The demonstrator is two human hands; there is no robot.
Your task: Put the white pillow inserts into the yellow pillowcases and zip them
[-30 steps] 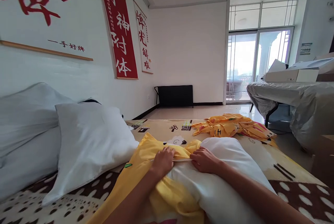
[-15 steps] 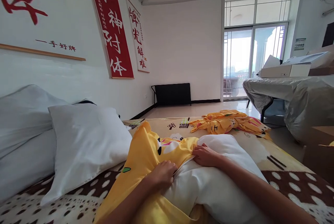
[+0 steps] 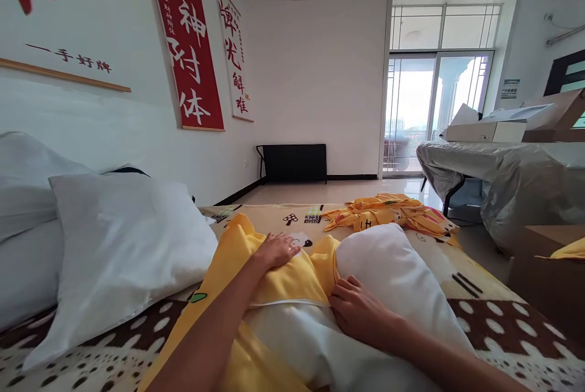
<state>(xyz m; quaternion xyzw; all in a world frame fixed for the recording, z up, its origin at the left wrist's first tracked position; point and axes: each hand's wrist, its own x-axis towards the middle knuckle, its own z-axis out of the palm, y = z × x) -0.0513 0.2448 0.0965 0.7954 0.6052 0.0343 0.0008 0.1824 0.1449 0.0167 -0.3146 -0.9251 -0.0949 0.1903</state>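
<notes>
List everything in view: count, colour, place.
Pillow: one, white, centre
Pillow cover: one, yellow, centre, around part of that pillow
Other pillows: at least two, white, left
Crumpled cloth: one pile, orange, beyond the pillow
Patterned blanket: one, beige and brown, beneath those
Wall hangings: three, one red, two white, upper left
Panel: one, black, back centre
Glass door: one, grey-framed, back right
Table: one, grey plastic wrap, right
Boxes: at least three, white or brown, right
Yellow cloth: one, yellow, right edge
Left grip: one, bare, on the cover
Right grip: one, bare, at the cover's edge, by the pillow
</notes>
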